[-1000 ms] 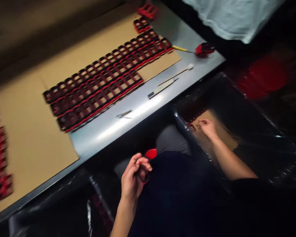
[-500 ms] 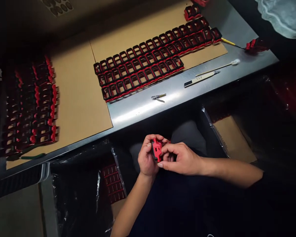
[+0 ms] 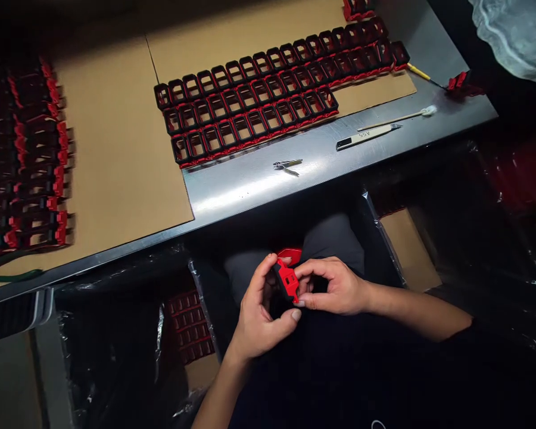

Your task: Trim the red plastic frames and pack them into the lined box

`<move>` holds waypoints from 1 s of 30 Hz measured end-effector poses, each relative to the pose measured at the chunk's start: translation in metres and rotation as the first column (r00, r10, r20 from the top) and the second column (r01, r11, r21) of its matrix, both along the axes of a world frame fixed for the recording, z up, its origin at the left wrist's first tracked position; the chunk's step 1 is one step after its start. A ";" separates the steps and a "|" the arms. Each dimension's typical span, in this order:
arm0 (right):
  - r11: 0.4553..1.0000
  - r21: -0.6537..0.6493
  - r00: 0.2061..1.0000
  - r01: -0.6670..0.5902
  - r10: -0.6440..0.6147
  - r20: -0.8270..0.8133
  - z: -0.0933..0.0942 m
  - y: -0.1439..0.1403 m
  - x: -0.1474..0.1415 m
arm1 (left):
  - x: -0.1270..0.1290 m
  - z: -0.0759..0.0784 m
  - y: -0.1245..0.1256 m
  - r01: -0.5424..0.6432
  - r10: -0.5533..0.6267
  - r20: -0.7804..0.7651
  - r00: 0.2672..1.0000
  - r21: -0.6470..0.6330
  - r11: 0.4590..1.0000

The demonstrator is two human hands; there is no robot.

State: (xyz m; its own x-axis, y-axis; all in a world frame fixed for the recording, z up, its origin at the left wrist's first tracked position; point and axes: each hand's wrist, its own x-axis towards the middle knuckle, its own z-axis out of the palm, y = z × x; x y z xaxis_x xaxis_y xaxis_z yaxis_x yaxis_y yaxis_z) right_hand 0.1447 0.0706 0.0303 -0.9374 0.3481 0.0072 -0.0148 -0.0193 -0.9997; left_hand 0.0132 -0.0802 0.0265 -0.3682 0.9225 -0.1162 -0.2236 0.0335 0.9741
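Observation:
A red and black plastic part (image 3: 289, 279) with small rectangular openings is held over my lap. My right hand (image 3: 333, 286) pinches its right side and lower end between thumb and fingers. Around its left side curves my left hand (image 3: 265, 313), with the index fingertip at the part's upper end and the thumb spread away below. Its other fingers are partly hidden behind the part. Just behind the fingers a flat bright red piece (image 3: 291, 255) shows; I cannot tell whether it belongs to the same part.
Rows of black and red frames (image 3: 250, 122) stand on cardboard (image 3: 116, 179) on the metal bench. More parts (image 3: 40, 161) stand left. Near the bench edge lie nail clippers (image 3: 288, 166), a pen-like knife (image 3: 368, 136), a cotton-tipped stick (image 3: 397, 119) and a yellow-handled brush (image 3: 418, 72).
My left hand has loosened, its thumb moving off the part and downward. The part has tilted in my right hand, and more of the red piece behind shows. The view has shifted slightly.

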 end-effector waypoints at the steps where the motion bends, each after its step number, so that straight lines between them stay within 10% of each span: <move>1: 1.000 0.013 1.000 0.009 -0.008 -0.022 -0.001 0.000 0.000 | 0.001 0.001 0.000 -0.009 0.009 -0.004 1.000 -0.013 1.000; 8: 0.996 0.084 0.998 0.003 0.002 -0.061 -0.006 0.000 0.000 | 0.006 0.006 0.000 -0.062 0.060 -0.049 0.997 -0.059 0.996; 12: 0.981 -0.170 0.995 -0.095 0.096 -0.001 -0.001 0.007 0.002 | 0.007 0.006 -0.004 -0.045 0.020 -0.208 0.978 -0.117 0.992; 19: 0.800 -0.600 0.983 -0.009 0.118 0.143 0.005 0.013 -0.001 | 0.006 0.005 -0.008 -0.022 -0.108 -0.599 0.794 -0.206 0.978; 30: 0.777 -0.629 0.969 0.002 0.155 0.194 0.006 0.014 0.000 | 0.004 0.007 0.002 0.075 -0.135 -0.750 0.647 -0.113 0.991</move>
